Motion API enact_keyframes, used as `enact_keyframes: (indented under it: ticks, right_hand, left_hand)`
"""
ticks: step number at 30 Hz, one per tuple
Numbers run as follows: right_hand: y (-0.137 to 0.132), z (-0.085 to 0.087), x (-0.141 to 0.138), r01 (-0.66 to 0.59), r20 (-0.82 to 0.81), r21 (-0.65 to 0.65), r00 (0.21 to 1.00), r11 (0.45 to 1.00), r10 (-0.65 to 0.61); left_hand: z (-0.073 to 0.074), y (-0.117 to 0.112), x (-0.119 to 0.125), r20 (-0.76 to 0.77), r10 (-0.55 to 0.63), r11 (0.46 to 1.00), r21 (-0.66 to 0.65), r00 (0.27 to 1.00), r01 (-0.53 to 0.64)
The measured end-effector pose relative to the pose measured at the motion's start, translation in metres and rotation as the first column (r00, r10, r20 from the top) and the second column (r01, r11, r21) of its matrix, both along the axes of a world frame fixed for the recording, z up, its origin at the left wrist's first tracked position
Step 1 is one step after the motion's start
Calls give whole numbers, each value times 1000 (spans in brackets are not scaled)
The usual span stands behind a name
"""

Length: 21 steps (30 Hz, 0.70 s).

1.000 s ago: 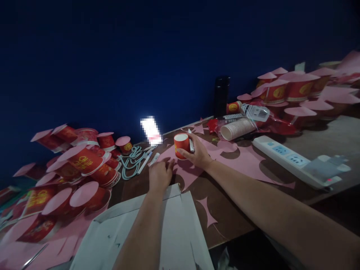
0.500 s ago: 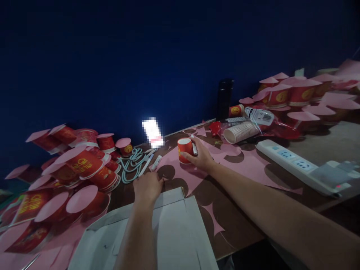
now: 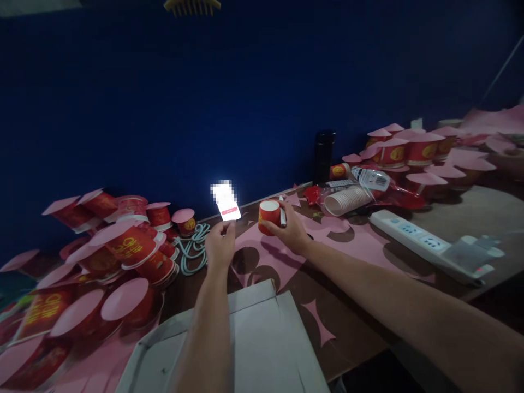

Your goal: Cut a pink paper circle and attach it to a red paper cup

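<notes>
My right hand [image 3: 291, 230] is closed round a small red paper cup [image 3: 269, 215] that stands on pink paper [image 3: 352, 236], and a white marker [image 3: 282, 216] is tucked between its fingers. My left hand [image 3: 220, 245] reaches forward and its fingertips pinch the lower edge of a lit phone [image 3: 226, 202] that leans near the blue wall. The pink paper has round holes cut out of it.
A heap of red cups with pink paper discs [image 3: 123, 245] lies at the left, another heap [image 3: 413, 150] at the far right. A sleeve of white cups [image 3: 347, 199], a black flask [image 3: 323, 155], a white power strip [image 3: 426, 243], coiled cables [image 3: 192, 248] and a white cardboard box [image 3: 254, 344] lie about.
My left hand has left the pink paper and moved up and forward to the lit phone. My right hand stays on the red cup. The view has tilted up a little.
</notes>
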State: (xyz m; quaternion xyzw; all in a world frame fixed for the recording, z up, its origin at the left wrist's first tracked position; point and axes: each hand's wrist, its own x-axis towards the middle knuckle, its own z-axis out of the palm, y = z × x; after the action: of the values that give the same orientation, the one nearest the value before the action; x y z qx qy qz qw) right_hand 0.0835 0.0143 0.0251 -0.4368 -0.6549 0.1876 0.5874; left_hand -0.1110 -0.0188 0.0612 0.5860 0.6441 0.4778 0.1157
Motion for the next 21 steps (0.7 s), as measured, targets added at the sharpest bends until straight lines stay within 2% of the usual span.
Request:
enact_keyframes:
  ticks: [4, 8, 11, 15, 21]
  right_hand:
    - [11, 5, -19, -49, 47, 16, 998, 999, 48]
    - [18, -4, -36, -8, -14, -17, 1000, 1000, 8]
    - [18, -15, -42, -103, -17, -9, 995, 995, 103]
    - [21, -22, -42, -127, 18, 5, 992, 992, 127]
    - [28, -27, -41, -174, 53, -42, 983, 984, 176]
  left_hand:
    - [-29, 35, 3, 205, -39, 996, 84, 978, 22]
    - [-48, 48, -2, 228, -15, 988, 151, 973, -20]
    - [-53, 49, -6, 275, -56, 981, 193, 960, 2]
    - [-55, 51, -4, 326, -137, 974, 214, 935, 68]
    - [-57, 55, -5, 379, -56, 985, 170, 924, -10]
